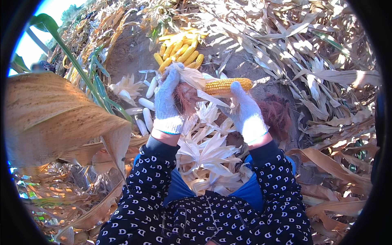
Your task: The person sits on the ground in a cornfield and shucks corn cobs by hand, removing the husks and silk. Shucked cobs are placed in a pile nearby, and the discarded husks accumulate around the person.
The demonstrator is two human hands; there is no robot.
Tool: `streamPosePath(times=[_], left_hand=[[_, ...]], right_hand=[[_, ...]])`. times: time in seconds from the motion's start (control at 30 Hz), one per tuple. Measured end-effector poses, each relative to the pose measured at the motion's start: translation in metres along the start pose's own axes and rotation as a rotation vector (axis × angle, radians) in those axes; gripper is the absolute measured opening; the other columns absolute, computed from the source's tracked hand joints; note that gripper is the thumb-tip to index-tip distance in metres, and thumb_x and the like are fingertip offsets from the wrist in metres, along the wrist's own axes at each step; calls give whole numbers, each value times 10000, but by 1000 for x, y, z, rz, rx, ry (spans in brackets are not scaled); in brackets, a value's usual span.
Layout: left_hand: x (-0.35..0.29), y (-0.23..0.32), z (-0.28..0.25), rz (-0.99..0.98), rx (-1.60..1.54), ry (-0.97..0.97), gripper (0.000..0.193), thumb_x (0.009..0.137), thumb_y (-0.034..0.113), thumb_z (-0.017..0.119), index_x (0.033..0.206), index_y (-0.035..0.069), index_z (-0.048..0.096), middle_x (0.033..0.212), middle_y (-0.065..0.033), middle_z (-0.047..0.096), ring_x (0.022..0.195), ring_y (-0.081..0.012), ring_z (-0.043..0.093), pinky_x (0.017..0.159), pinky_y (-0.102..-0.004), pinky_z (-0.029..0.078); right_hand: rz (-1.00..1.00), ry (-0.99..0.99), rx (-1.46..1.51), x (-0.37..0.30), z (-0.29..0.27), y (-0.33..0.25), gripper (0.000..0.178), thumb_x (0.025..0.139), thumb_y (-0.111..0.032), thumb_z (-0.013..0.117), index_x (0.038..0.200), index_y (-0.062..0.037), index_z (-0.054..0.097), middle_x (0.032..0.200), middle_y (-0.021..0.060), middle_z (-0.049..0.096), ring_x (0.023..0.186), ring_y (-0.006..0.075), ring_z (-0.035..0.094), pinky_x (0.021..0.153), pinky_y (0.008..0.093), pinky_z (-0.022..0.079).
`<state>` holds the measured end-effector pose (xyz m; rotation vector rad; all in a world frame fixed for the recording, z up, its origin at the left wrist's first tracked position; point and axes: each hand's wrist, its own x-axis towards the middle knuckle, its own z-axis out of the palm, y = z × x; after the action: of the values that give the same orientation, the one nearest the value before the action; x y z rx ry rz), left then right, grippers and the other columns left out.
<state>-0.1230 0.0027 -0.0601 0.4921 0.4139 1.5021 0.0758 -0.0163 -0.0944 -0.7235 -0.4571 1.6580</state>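
evidently, your right hand (247, 115) held the yellow cob (224, 85) and your left hand (167, 102) gripped its pale husk (193, 77); a firm, steady hold probably served best to part them, above loose husks (206, 151), the corn pile (179, 51) beyond.

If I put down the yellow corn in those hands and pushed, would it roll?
The yellow corn cob might roll, being rounded, but the pale husk at one end could slow it. It probably won't flop: it looks straight and thick. Its bumpy surface may make it less slippery.
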Motion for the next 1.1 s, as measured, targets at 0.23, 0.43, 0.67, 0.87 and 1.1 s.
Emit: streamPosePath(times=[0.23, 0.43, 0.67, 0.87, 1.1], left_hand=[[4, 31, -5, 22, -243, -196, 204, 1083, 176, 613, 1231, 38, 638, 946, -42, 615, 675, -76, 479, 570, -222, 428], [21, 35, -39, 73, 107, 116, 144, 1053, 176, 668, 1105, 43, 681, 824, -38, 652, 676, -84, 602, 590, -221, 512], [-1, -27, -26, -132, 230, 325, 144, 1021, 222, 709, 1028, 79, 697, 870, -11, 670, 665, -84, 607, 556, -225, 472], [-12, -54, 1, -322, 486, 151, 385, 1013, 280, 738, 1284, 12, 685, 1115, -76, 739, 939, -109, 670, 793, -247, 538], [3, -67, -12, -321, 662, 80, 204, 1039, 181, 669, 1156, 21, 719, 962, -33, 720, 813, -100, 654, 713, -246, 515]], right_hand=[[-71, 6, 103, 1, -8, -30, 394, 999, -351, 754, 1288, -110, 636, 1208, 85, 695, 1088, 229, 684, 927, 367, 599], [-453, 144, -205, 3, -12, -40, 409, 1026, -240, 735, 1352, -66, 560, 1186, 39, 660, 1060, 140, 650, 895, 302, 561], [-726, 172, -487, 8, -16, -31, 416, 985, -83, 753, 1345, -37, 551, 1199, 54, 649, 1069, 129, 623, 922, 307, 541], [-912, 33, -769, -2, -7, -22, 472, 955, -42, 771, 1367, -31, 540, 1249, 77, 640, 1125, 163, 635, 999, 336, 538], [-897, 38, -784, -5, -8, -26, 491, 946, -47, 782, 1371, -25, 537, 1228, 77, 635, 1143, 163, 626, 1021, 331, 526]])
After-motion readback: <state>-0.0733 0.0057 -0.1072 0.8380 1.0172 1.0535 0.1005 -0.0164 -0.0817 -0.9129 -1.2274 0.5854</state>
